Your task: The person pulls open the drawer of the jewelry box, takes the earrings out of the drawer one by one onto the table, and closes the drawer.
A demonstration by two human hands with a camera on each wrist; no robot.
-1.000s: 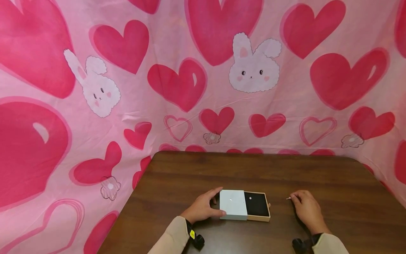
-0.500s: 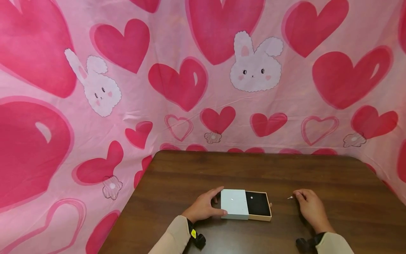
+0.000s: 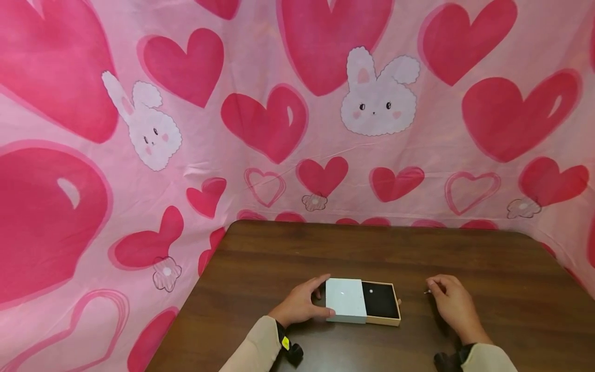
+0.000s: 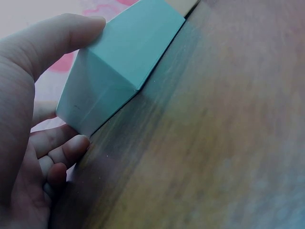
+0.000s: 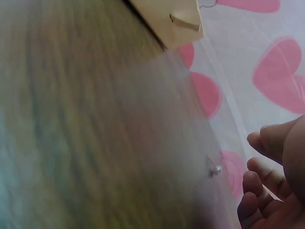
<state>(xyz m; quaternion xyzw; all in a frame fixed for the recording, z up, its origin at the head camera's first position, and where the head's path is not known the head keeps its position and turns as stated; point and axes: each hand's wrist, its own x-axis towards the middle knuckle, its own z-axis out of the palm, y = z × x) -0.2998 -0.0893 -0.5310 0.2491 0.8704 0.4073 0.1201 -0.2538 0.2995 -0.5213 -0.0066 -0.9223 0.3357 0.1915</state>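
Note:
My left hand (image 3: 297, 302) grips the closed end of a pale blue-white jewelry box sleeve (image 3: 345, 298), thumb on the near side and fingers behind. A tan drawer (image 3: 383, 320) sticks out of its right end, with a black insert (image 3: 382, 305) bearing one small pearl-like bead (image 3: 371, 291). To the right, my right hand (image 3: 451, 307) is held low over the table. Beside its fingertips lies a tiny pearl stud earring (image 5: 217, 170); the right wrist view shows the fingers (image 5: 255, 183) loosely bent and apart from it.
A dark brown wooden table (image 3: 362, 248) carries the box and the stud. Pink cloth (image 3: 260, 67) with hearts and rabbit faces hangs behind and at the left. A small pull tab (image 5: 185, 21) projects from the drawer's front.
My right hand's fingertips drew back slightly from the stud, then came near it again. The left hand and the box hold their place; the view has shifted a little.

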